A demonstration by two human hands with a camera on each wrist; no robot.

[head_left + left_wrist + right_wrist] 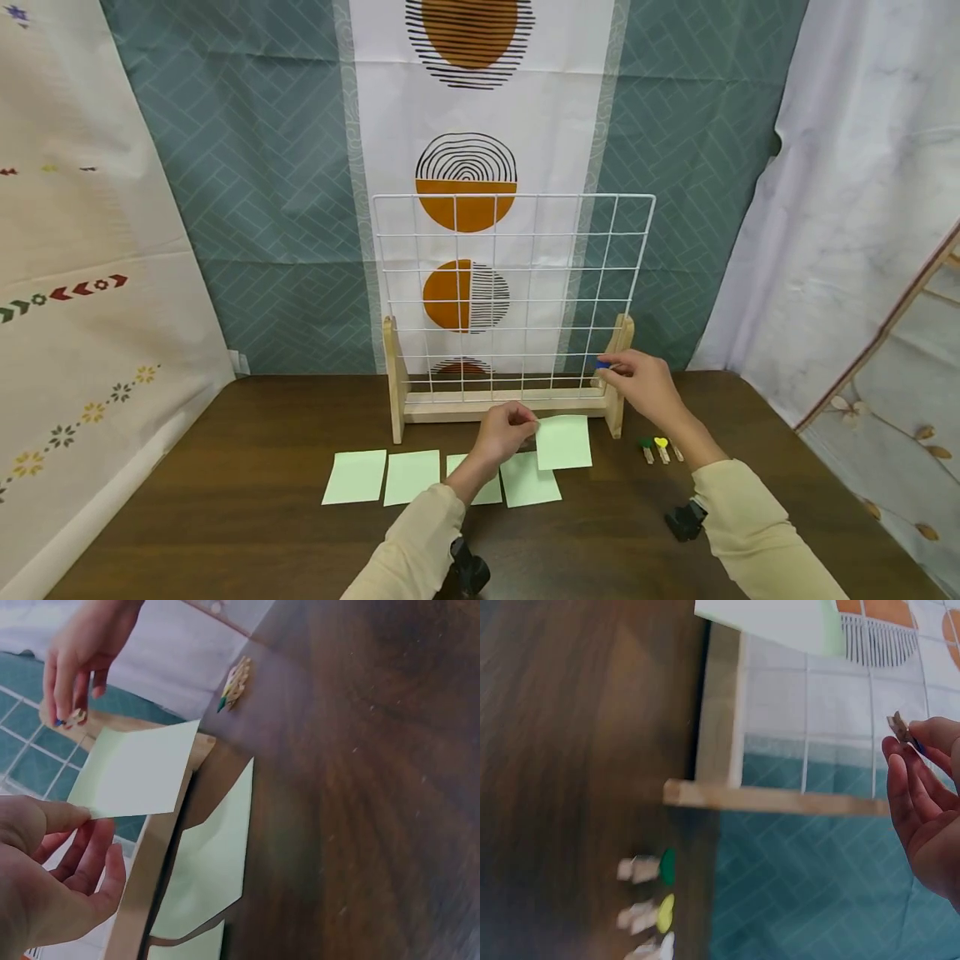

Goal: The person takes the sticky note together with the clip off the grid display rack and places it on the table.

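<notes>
My left hand (504, 433) pinches a pale green paper square (564, 442) by its left edge, thumb on one face and fingers behind. The sheet hangs in front of the wooden foot bar of a white wire grid (517, 300). By the grid's right post, my right hand (643, 385) pinches a small wooden clothespin (898, 727) with a blue decoration between thumb and fingers. In the right wrist view the clothespin sits apart from the wires. Several more green paper squares (354, 477) lie in a row on the table, one partly behind my left forearm.
Three small clothespins (662, 450) with green, yellow and white tops lie on the dark wooden table (225, 500), right of the stand. Wooden posts (396, 383) hold the grid upright. A patterned cloth (262, 208) hangs behind it.
</notes>
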